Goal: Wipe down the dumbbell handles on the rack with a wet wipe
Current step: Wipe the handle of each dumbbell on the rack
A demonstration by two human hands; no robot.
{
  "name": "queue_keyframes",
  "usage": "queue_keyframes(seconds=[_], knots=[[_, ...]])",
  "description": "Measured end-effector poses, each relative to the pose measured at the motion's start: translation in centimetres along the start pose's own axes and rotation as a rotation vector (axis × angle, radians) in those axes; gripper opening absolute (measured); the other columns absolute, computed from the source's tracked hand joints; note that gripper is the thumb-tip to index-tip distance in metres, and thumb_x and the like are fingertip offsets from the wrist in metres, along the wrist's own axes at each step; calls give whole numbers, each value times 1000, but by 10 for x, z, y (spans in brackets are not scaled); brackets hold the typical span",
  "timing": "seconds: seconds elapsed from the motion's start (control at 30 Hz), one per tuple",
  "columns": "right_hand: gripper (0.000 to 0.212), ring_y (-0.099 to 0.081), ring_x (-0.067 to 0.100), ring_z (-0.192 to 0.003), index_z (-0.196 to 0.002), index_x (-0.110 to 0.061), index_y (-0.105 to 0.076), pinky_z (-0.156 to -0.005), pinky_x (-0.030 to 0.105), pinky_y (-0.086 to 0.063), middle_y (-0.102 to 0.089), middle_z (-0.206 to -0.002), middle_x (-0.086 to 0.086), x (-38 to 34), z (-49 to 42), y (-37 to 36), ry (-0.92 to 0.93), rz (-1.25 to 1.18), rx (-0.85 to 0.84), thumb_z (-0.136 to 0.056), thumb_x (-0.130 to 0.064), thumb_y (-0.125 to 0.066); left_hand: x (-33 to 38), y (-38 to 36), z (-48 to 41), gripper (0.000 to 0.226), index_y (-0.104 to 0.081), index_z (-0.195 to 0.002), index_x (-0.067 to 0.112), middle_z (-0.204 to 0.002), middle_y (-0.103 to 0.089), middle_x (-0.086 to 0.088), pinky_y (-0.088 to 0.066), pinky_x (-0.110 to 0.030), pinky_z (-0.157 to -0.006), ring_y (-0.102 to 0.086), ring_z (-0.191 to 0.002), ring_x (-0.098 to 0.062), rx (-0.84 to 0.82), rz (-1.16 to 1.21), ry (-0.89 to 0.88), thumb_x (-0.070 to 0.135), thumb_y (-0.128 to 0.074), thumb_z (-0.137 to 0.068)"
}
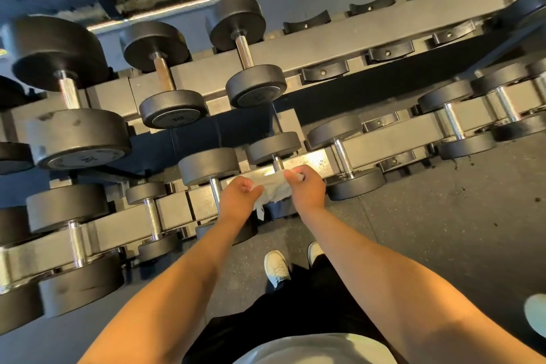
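Observation:
A white wet wipe (271, 188) is stretched between my two hands, just in front of the lower shelf of the dumbbell rack (393, 145). My left hand (237, 199) pinches its left end and my right hand (305, 188) grips its right end. The wipe hangs over the chrome handle (277, 163) of a small dumbbell (273, 146), most of which is hidden behind the wipe and my right hand. Another small dumbbell (208, 165) stands just left, its handle (215, 190) beside my left hand.
Black dumbbells with chrome handles fill both shelves: large ones at the left (74, 115), several small ones at the right (455, 115). Empty cradles (387, 52) line the upper shelf at the right. Dark rubber floor (443, 230) lies below, with my white shoes (276, 267).

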State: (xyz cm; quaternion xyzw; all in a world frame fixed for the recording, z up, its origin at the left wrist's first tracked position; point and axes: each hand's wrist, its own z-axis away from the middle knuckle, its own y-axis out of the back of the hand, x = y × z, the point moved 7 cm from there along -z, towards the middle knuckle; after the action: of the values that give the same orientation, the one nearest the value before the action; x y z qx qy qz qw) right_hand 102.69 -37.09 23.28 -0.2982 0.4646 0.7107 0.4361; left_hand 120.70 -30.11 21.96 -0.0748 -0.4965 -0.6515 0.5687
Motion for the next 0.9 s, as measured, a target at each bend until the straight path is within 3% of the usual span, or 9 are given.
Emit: queue_keyframes(seconds=[0.07, 0.17, 0.33, 0.43, 0.5, 0.6, 0.7, 0.8, 0.9], knots=[[11, -47, -1, -71, -90, -15, -56, -60, 14, -34, -52, -78, -8, -7, 1, -1, 33, 90, -16, -96, -22, -61, 0, 2, 0, 24, -59, -93, 12, -82, -59, 4, -47, -28, -65, -54, -73, -11, -27, -12, 5, 31, -73, -91], [10, -44, 0, -67, -91, -15, -52, -58, 14, -31, -47, -76, -10, -14, 5, -10, 75, 189, -70, -96, -20, -58, -3, 2, 0, 25, -60, -93, 12, -92, -63, -3, -55, -41, -84, -59, -85, -20, -83, 92, 71, 31, -75, -89], [18, -57, 21, -75, -86, -4, -64, -68, 31, -46, -62, -81, 9, -7, 19, -30, 46, 69, -153, -92, -21, -62, -12, 3, 4, 15, -67, -90, 20, -100, -72, -9, -59, -49, -90, -69, -97, -29, -62, 321, 212, 25, -80, -85], [23, -63, 29, -82, -85, -4, -71, -80, 44, -53, -67, -83, 12, 0, 26, -37, -24, -2, -177, -92, -24, -64, -11, 1, 7, 9, -68, -92, 24, -100, -72, -6, -60, -43, -89, -69, -95, -26, -62, 275, 198, 25, -77, -89], [26, -64, 34, -81, -81, -3, -72, -79, 47, -55, -67, -79, 14, 3, 31, -39, -51, -44, -185, -93, -25, -64, -10, -3, 10, 5, -70, -97, 24, -103, -72, -3, -60, -37, -87, -67, -97, -22, -79, 209, 166, 26, -71, -93], [27, -62, 23, -73, -78, -5, -72, -72, 37, -53, -67, -73, 6, 5, 37, -41, -73, -90, -213, -96, -22, -62, -13, -8, 11, 12, -72, -104, 26, -109, -72, -1, -59, -29, -83, -67, -97, -17, -128, 152, 139, 28, -66, -94], [34, -54, 13, -65, -68, -9, -65, -62, 26, -45, -57, -59, -6, 6, 42, -42, -122, -172, -245, -98, -18, -53, -5, -10, 20, 24, -68, -117, 27, -114, -71, 0, -59, -34, -91, -67, -100, -15, -156, 249, 114, 20, -59, -97], [34, -60, 11, -71, -83, -8, -68, -62, 17, -48, -64, -75, 3, 5, 45, -43, -139, -181, -275, -103, -25, -46, 3, -16, 28, 23, -66, -113, 31, -109, -70, -2, -57, -35, -94, -67, -100, -18, -207, 358, 87, 18, -55, -98], [32, -67, 16, -95, -107, -15, -71, -79, 23, -53, -71, -99, 7, 3, 47, -47, -122, -170, -359, -104, -25, -40, 3, -16, 27, 29, -62, -128, 28, -114, -69, -3, -54, -35, -100, -67, -103, -14, -212, 384, 59, 35, -58, -100]])
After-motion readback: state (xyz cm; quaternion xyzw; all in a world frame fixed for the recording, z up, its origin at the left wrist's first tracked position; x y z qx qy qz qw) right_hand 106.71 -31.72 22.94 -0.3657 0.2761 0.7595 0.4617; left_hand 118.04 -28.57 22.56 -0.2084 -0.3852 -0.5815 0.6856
